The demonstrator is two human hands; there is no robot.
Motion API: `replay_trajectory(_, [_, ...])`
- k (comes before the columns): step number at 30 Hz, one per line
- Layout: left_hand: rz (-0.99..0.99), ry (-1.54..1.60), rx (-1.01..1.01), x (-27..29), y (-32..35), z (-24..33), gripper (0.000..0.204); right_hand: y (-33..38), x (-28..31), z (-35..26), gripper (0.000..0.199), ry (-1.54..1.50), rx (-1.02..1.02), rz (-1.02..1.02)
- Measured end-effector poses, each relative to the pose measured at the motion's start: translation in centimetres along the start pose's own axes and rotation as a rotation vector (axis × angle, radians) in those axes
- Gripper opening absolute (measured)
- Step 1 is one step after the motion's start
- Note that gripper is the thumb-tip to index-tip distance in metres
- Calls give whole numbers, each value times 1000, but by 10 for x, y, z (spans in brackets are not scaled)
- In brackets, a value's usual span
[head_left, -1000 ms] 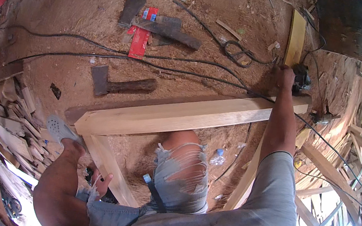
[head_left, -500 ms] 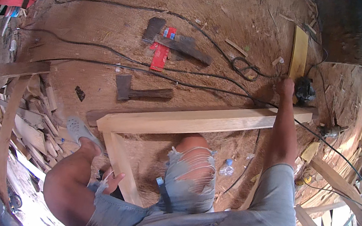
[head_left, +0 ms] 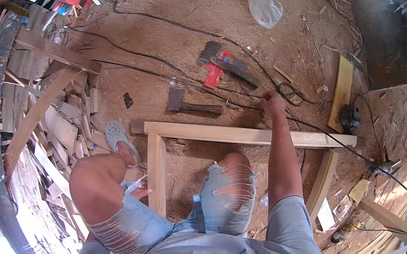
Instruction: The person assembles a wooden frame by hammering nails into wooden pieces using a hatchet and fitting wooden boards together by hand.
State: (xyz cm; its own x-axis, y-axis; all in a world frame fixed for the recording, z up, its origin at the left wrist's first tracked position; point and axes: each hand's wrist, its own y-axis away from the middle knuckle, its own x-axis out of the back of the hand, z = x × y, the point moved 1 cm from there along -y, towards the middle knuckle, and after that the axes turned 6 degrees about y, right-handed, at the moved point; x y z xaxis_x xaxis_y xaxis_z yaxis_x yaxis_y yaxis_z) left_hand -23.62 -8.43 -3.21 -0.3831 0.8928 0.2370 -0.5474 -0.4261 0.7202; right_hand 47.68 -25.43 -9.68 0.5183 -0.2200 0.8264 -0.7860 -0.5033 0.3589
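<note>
My right hand (head_left: 273, 105) is above the floor beyond the wooden frame, with its fingers curled together over a black cable (head_left: 239, 104). Whether it grips the cable or something small is hidden. Low beside my left leg, my left hand (head_left: 140, 191) shows only partly past the torn jeans; its visible fingers are stretched out at the side post (head_left: 156, 173) of the pale frame. The long planed rail (head_left: 213, 132) lies across in front of my knees, with another post (head_left: 321, 185) on the right. A hatchet (head_left: 193, 107) rests beyond the rail.
A second hatchet-like tool (head_left: 239, 71) lies over a red packet (head_left: 213, 75). At the right are a yellowish board (head_left: 342, 90) and a dark power tool (head_left: 349, 119). Wood scraps (head_left: 62, 126) pile up at the left. A clear plastic bag (head_left: 264, 10) lies at the far side.
My right hand has come left and nearer, away from the yellowish board and power tool to the cables. The view has shifted, bringing the right post into sight. My left hand stays by the left post.
</note>
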Motion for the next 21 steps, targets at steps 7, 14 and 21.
replay_trajectory(7, [250,121,112,16,63,5,40,-43,-53,-43,34,195,100,70])
replay_trajectory(14, [756,322,194,64,129,25,36,-18,-41,-98,30,284,7,2])
replay_trajectory(21, [1374,299,-410,181,174,192,34,108,-5,-212,22,-558,347,171])
